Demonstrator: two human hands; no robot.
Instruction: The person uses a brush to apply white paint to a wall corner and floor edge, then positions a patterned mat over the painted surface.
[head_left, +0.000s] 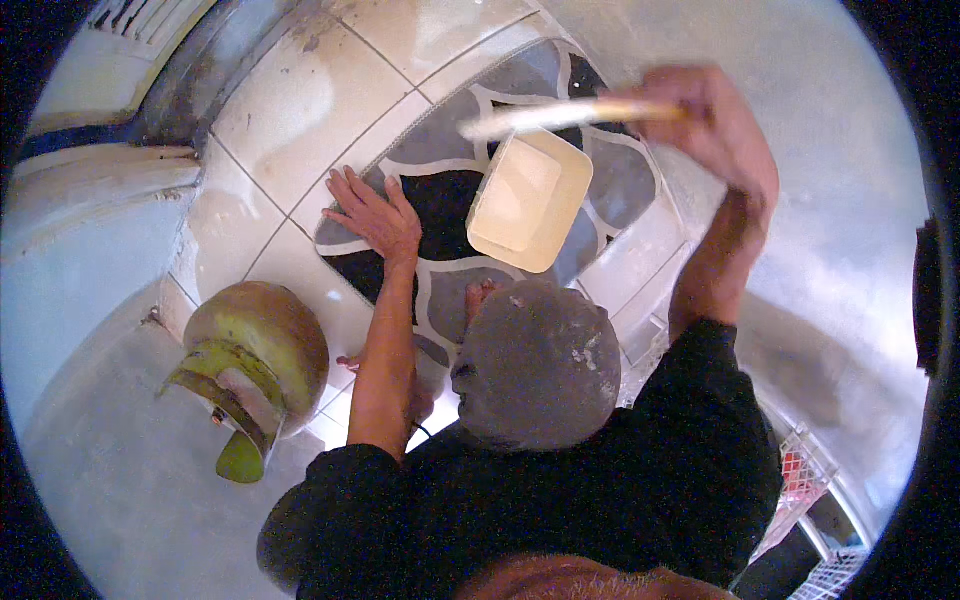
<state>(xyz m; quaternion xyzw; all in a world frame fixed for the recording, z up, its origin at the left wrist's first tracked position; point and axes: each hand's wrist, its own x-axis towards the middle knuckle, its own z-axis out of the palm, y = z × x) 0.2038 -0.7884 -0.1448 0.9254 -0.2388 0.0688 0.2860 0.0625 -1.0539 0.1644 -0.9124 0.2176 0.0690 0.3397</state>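
My left hand rests palm down with spread fingers on the edge of a black and grey patterned mat, partly over the floor tiles. My right hand is raised above the mat's right side and grips a long pale stick-shaped tool. Motion blur hides the tool's exact kind; its far end looks white and its held end yellowish. Below the tool sits a cream plastic tub with a pale, smooth surface inside. I cannot tell whether the tool touches the tub's far rim.
A green gas cylinder stands left of my left forearm. Grey-clad, a bent knee with white marks lies between my arms. Wall surfaces rise at the right. A white wire rack stands at the lower right.
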